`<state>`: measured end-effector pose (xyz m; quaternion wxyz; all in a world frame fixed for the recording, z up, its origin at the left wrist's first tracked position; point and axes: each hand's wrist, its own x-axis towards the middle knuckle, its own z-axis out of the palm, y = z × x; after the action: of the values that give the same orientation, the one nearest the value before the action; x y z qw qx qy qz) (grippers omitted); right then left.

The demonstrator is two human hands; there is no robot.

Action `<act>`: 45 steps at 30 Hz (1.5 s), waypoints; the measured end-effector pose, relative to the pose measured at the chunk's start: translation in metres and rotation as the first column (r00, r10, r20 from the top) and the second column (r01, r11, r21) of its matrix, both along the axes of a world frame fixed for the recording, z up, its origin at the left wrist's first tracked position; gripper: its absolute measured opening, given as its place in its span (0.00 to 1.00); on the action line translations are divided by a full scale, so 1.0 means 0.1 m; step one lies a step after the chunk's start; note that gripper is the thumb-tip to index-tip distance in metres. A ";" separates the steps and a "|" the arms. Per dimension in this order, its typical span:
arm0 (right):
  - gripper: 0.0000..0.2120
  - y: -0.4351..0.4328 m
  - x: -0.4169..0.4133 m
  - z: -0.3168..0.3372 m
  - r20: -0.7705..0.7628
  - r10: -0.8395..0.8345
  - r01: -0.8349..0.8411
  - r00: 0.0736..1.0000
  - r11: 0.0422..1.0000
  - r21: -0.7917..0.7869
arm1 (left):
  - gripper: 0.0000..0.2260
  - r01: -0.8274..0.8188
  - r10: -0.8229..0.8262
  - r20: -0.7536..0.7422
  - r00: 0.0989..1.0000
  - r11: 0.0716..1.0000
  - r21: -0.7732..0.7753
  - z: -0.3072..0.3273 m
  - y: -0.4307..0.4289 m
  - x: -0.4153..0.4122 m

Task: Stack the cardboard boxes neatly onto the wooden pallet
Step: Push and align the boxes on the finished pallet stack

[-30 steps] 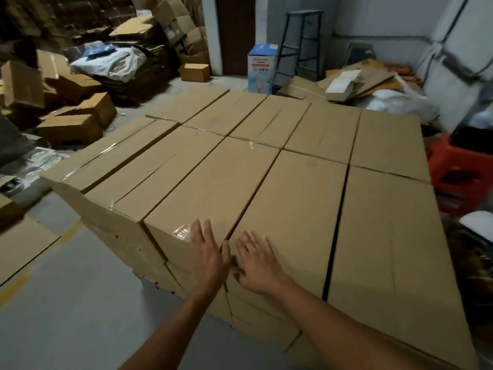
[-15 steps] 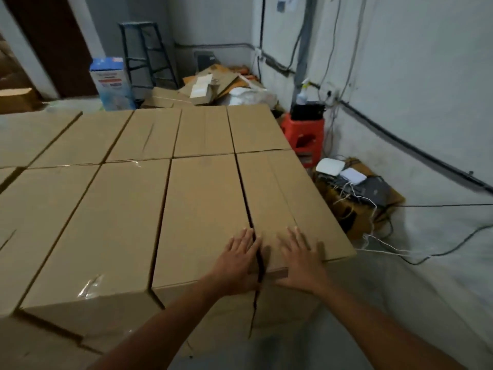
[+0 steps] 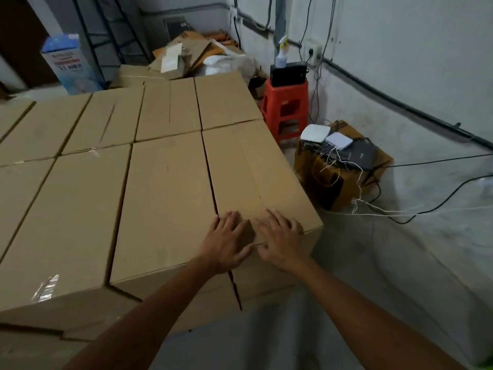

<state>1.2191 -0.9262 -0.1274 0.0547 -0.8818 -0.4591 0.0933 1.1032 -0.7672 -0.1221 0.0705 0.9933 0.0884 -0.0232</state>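
While both hands are pressing down: fingers are spreading flat, holding nothing.
Left hand (image 3: 226, 243): lying on corner box (image 3: 256, 182).
Right hand (image 3: 280, 240): lying beside it.
Corner box: sitting near red stool (image 3: 286, 108).

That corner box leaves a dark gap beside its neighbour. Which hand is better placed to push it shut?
The right hand: it lies flat nearer the corner box's outer edge, so it could likely push toward the gap. The left hand rests beside the gap.

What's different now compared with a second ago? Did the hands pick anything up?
No. Both hands moved rightward along the stack: from a seam nearer its left end, to straddling the last gap, to the left hand and right hand lying flat, open, on the rightmost box. The boxes look unmoved.
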 end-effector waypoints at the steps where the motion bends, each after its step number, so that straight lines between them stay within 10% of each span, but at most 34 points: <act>1: 0.31 -0.06 0.11 0.04 -0.046 0.017 -0.014 0.999 0.997 0.072 | 0.31 -0.018 0.018 0.030 0.999 1.000 0.003 0.03 -0.02 0.04; 5: 0.24 -0.25 0.53 0.09 -0.121 -0.158 0.188 0.980 0.937 0.295 | 0.20 -0.180 0.182 0.093 0.979 0.983 -0.020 0.12 -0.21 0.24; 8: 0.15 -0.46 0.90 -0.01 -0.337 -0.390 0.513 0.857 0.710 0.482 | 0.15 -0.298 0.300 0.079 0.951 0.954 -0.029 0.15 -0.40 0.44; 11: 0.14 -0.64 1.36 -0.36 -0.827 -0.415 0.913 0.380 0.309 0.265 | 0.17 -0.392 0.389 0.074 0.918 0.919 0.033 0.13 -0.59 0.63; 14: 0.15 -0.75 1.57 -1.07 -0.947 -0.321 0.912 -0.026 0.380 -0.154 | 0.14 -0.424 0.417 0.098 0.904 0.903 0.068 0.05 -0.73 0.80; 17: 0.17 -0.83 1.47 -1.76 -0.936 -0.327 0.776 0.132 0.622 -0.109 | 0.18 -0.442 0.441 0.101 0.892 0.897 -0.008 -0.01 -0.82 0.98; 21: 0.19 -0.94 1.22 -2.24 -0.952 -0.291 0.687 0.093 0.711 -0.150 | 0.27 -0.312 0.321 0.093 0.943 0.945 -0.096 -0.04 -1.03 1.28; 25: 0.19 -1.04 1.07 -1.98 -0.985 -0.138 0.699 -0.099 0.695 -0.168 | 0.37 -0.188 0.196 0.043 0.980 0.971 -0.144 -0.07 -1.20 1.56; 32: 0.13 -0.84 0.95 -1.93 -0.997 0.024 0.751 -0.077 0.659 -0.042 | 0.37 -0.199 0.197 -0.024 0.980 0.976 -0.089 -0.15 -1.15 1.57; 45: 0.36 -0.65 1.21 -1.62 -0.979 0.054 0.744 -0.196 0.659 -0.112 | 0.37 -0.222 0.217 -0.050 0.975 0.960 -0.168 -0.03 -0.93 1.39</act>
<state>1.3406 -0.9916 -0.2893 0.6334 -0.5590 0.0189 0.5348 1.2424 -0.8600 -0.1254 0.1569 0.9671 0.1967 -0.0382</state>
